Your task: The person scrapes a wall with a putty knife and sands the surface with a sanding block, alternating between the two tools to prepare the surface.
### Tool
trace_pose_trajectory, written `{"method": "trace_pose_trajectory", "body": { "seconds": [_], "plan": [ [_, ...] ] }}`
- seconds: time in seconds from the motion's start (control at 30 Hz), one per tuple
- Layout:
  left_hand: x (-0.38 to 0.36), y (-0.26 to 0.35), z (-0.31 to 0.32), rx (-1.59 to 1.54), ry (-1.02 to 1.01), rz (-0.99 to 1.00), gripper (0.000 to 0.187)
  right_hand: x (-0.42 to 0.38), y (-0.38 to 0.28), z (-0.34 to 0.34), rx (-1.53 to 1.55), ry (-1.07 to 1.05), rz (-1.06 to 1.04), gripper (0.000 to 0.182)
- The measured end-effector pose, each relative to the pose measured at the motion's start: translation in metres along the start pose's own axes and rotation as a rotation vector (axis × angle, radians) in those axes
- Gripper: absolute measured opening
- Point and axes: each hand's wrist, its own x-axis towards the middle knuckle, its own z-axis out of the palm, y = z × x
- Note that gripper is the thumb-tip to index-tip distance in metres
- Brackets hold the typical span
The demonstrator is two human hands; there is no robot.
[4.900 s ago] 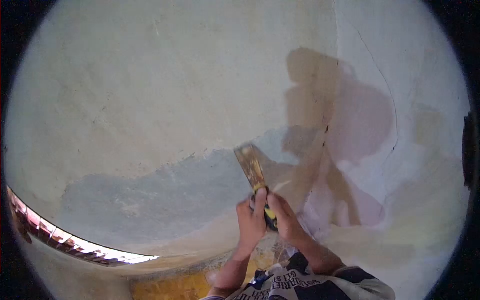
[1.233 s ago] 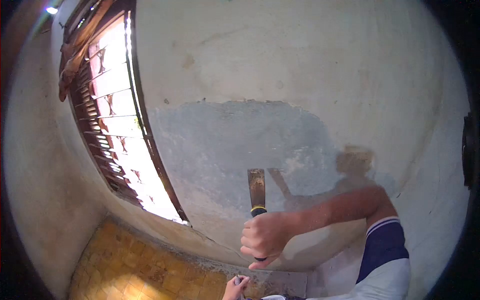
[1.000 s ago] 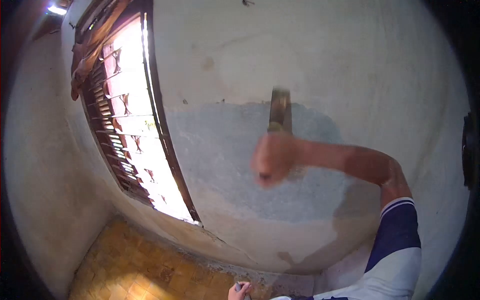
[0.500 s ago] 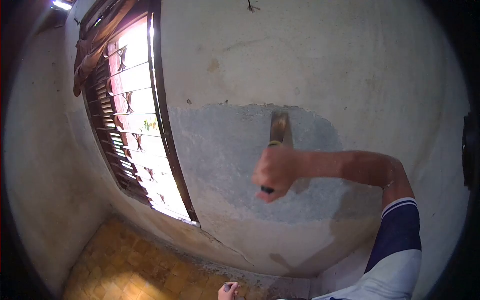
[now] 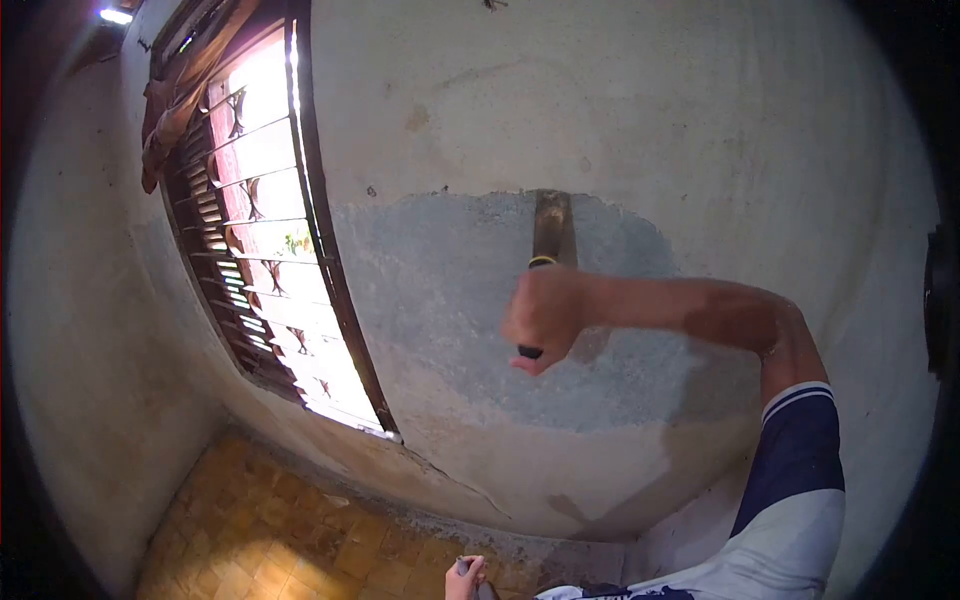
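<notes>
My right hand (image 5: 545, 315) is closed around the dark handle of a scraper (image 5: 552, 225), which has a yellow ring where the blade begins. Its flat metal blade points up, with the tip at the flaking upper edge of a bare grey patch (image 5: 430, 300) on the wall. At the bottom of the view, my left hand (image 5: 465, 578) is closed around a small grey, stick-like object (image 5: 462, 566); most of that object is hidden, so its kind cannot be made out.
A barred window (image 5: 270, 230) with a dark frame stands left of the patch, a brown cloth (image 5: 185, 110) bunched at its top. Pale painted wall (image 5: 700, 120) surrounds the patch. A crack runs below the window. Yellowish tiles (image 5: 270, 520) cover the floor.
My right hand has pushed the scraper slightly up the wall, bringing its blade tip to the patch's upper edge. The view has tipped down a little. My left hand keeps its hold.
</notes>
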Motion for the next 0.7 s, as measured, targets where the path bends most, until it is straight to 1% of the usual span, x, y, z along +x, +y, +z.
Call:
{"method": "trace_pose_trajectory", "body": {
  "seconds": [0.03,0.1,0.2,0.27,0.3,0.37,0.4,0.5,0.53,0.57,0.6,0.67,0.7],
  "plan": [
    [0.001,0.001,0.002,-0.002,0.011,0.000,0.023,0.002,-0.010,0.003,0.053,-0.025,-0.038,0.037],
    [0.000,0.000,0.001,0.005,0.031,-0.006,0.023,0.000,-0.003,-0.007,-0.041,-0.017,-0.016,0.037],
    [0.007,-0.009,-0.003,0.056,0.019,0.095,0.025,-0.006,0.020,-0.021,-0.177,0.000,0.026,0.037],
    [0.005,-0.010,-0.006,0.065,0.008,0.061,0.026,-0.017,0.020,-0.022,-0.251,0.000,0.071,0.036],
    [0.009,-0.005,-0.005,0.069,-0.001,0.054,0.027,-0.015,0.015,-0.021,-0.089,-0.025,0.113,0.036],
    [0.007,0.009,-0.002,0.074,-0.005,-0.028,0.029,-0.010,-0.048,-0.016,0.118,0.125,-0.039,0.034],
    [0.006,0.013,-0.001,0.077,-0.008,-0.072,0.030,-0.011,-0.068,-0.014,0.221,0.202,-0.114,0.033],
    [0.021,-0.009,-0.004,0.065,0.015,-0.075,0.033,-0.055,-0.044,-0.016,0.070,0.137,0.121,0.032],
    [0.019,-0.003,-0.003,0.082,0.018,-0.090,0.033,-0.074,-0.031,-0.018,0.021,0.111,0.198,0.031],
    [0.014,0.007,0.002,0.093,0.024,-0.108,0.033,-0.094,-0.018,-0.019,-0.200,0.108,0.296,0.033],
    [0.013,0.012,0.009,0.096,0.030,-0.118,0.033,-0.096,-0.035,-0.015,-0.045,0.142,0.243,0.033],
    [0.021,-0.002,0.006,0.131,-0.015,-0.104,0.032,-0.092,-0.080,-0.002,0.248,0.224,0.131,0.033],
    [0.027,-0.006,0.005,0.153,-0.034,-0.098,0.031,-0.099,-0.084,0.003,0.233,0.233,0.143,0.033]
  ]
}}
